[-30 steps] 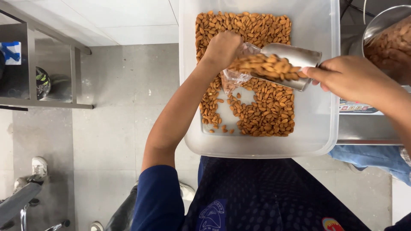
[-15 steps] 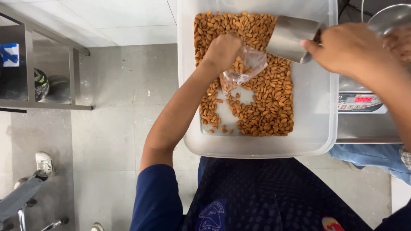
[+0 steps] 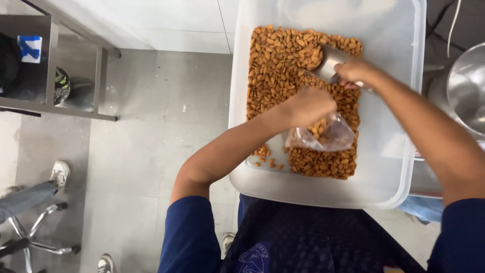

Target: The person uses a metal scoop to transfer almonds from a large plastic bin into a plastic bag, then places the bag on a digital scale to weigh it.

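Grey tiled floor (image 3: 151,131) runs under the scene, with white wall tiles at the top. Nearest the camera is the person's dark blue top, and just beyond it the near rim of a large translucent plastic tub (image 3: 389,167). From the blue left sleeve the bare forearm reaches up and to the right over the tub, and the left hand (image 3: 308,106) is bent at the wrist, its grip pinched shut on the mouth of a small clear plastic bag (image 3: 323,136). That bag hangs below the hand over the nuts and already holds some almonds. The right arm comes in from the lower right, crossing the tub's right side, and the right hand (image 3: 356,73) has its grip closed around the handle of a metal scoop (image 3: 328,63), whose open end is pushed into the heap. Almonds (image 3: 283,65) fill the tub's left middle part, with a few loose ones on its bare bottom near the bag. Farther right stands a steel bowl (image 3: 467,88). At far left are a metal shelf frame (image 3: 50,101), a stool leg and another person's shoes (image 3: 60,174)
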